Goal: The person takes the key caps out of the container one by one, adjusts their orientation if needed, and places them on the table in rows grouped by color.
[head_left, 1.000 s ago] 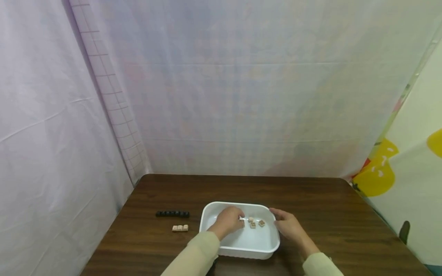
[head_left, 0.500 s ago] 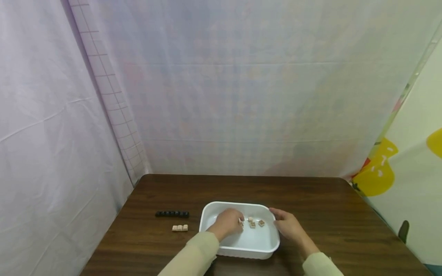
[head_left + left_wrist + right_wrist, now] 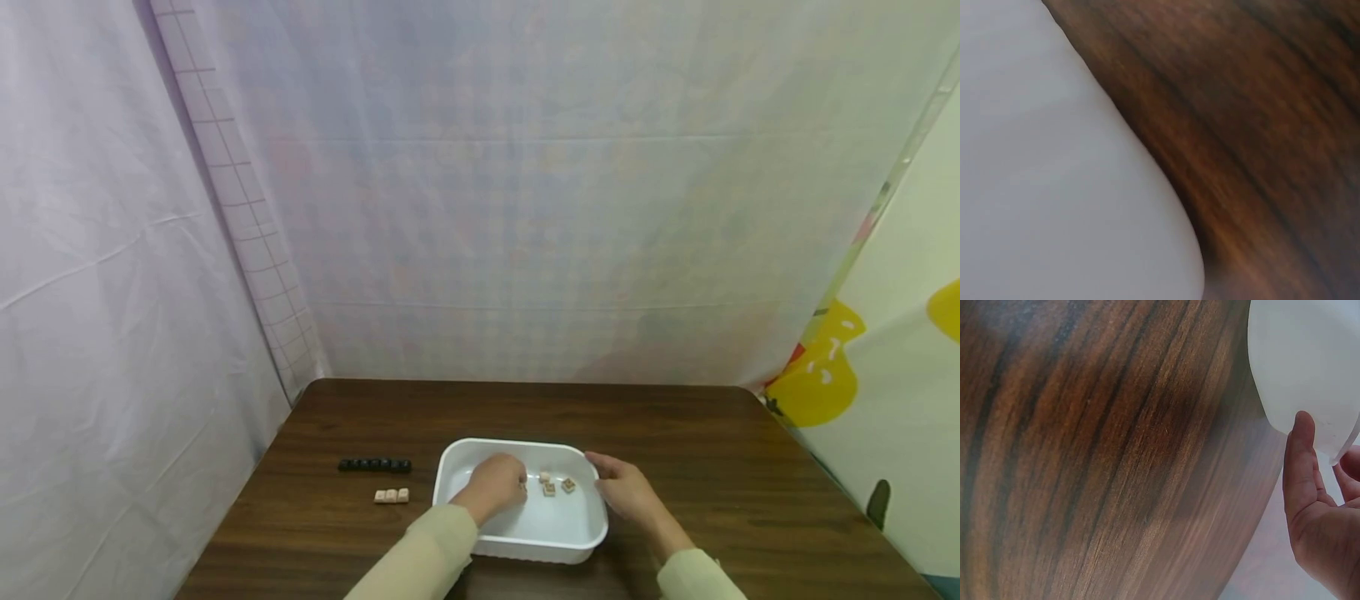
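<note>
In the head view a white plastic tub [image 3: 540, 552] stands on the brown table. My left hand [image 3: 495, 483] reaches inside, fingers curled, pinching a small pale keycap [image 3: 522, 487] mostly hidden by the fingers. Just right of it lie three loose beige keycaps [image 3: 550, 490] on the tub floor. At the tub's right end, my right hand [image 3: 624, 492] grips the rim. The right wrist view shows one finger [image 3: 1301, 440] along the tub's outer wall [image 3: 1304, 369] and another digit at the rim. Only the tub wall [image 3: 1072, 175] and table appear in the left wrist view.
Left of the tub, a row of black keycaps [image 3: 375, 465] lies on the wooden table [image 3: 637, 417]. Nearer me sits a short row of three beige keycaps [image 3: 392, 496]. Behind the table's far edge hangs a pale curtain [image 3: 525, 250].
The left fingers shift slightly inside the tub, and the keycap at their tips is now more covered. The right hand and the tub stay in place.
</note>
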Action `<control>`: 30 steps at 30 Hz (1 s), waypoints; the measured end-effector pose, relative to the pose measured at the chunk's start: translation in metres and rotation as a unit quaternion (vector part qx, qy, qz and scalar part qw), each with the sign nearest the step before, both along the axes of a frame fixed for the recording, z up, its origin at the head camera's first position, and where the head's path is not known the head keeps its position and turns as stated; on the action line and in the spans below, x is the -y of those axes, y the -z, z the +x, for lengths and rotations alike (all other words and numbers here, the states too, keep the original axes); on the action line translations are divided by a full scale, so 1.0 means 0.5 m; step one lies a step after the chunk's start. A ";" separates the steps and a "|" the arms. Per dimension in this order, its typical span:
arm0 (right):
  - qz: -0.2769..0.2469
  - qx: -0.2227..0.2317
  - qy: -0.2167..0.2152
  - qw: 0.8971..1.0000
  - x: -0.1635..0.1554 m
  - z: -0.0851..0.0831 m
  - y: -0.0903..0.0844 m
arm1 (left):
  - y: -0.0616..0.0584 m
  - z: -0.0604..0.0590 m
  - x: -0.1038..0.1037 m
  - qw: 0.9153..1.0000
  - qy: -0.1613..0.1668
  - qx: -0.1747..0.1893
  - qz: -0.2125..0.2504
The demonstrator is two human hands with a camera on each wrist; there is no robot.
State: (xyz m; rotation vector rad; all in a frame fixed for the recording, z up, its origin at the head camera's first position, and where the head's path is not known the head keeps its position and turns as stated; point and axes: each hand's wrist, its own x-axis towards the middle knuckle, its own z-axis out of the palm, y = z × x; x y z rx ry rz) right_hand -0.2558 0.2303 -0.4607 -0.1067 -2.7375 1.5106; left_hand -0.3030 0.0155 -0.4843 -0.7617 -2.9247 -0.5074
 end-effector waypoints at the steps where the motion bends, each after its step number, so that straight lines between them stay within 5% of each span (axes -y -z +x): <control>1: 0.002 0.000 -0.001 1.000 0.000 0.000 -0.001 | 0.000 0.000 0.001 1.000 0.002 0.000 0.004; 30: 0.007 0.010 0.007 1.000 0.003 -0.002 0.000 | -0.056 -0.011 0.079 0.994 0.041 0.018 0.103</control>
